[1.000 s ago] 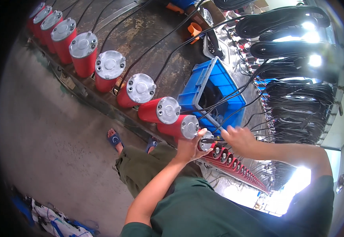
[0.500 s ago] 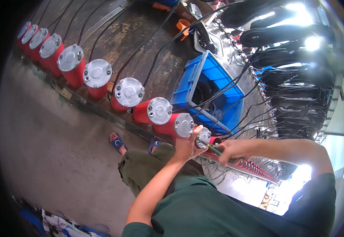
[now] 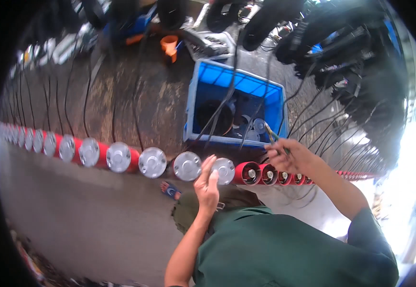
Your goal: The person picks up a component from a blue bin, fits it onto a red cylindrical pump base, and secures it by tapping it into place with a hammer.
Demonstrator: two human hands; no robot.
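My right hand (image 3: 286, 155) is closed around green-handled pliers (image 3: 272, 134), raised over the bench edge with the jaws pointing up toward the blue crate. My left hand (image 3: 207, 189) has its fingers stretched out. Its thumb and fingers lie at the left side of a round silvery cap (image 3: 224, 171), partly covering it; whether they touch it I cannot tell. Further left, another capped red cylinder (image 3: 187, 166) is one of a long row. To the right, a red cylinder without a cap (image 3: 248, 173) shows a dark inside with a pale round part.
A blue plastic crate (image 3: 189, 110) with dark round parts and clear discs stands on the worn bench (image 3: 160, 86). Black cables run from the cylinders across the bench. Coiled black cables (image 3: 332, 52) hang at the upper right. An orange holder (image 3: 169, 46) sits behind the crate.
The pliers have come away from the cap and risen in my right hand. My left hand has loosened from the cylinder. The view has turned, so the row now lies more level.
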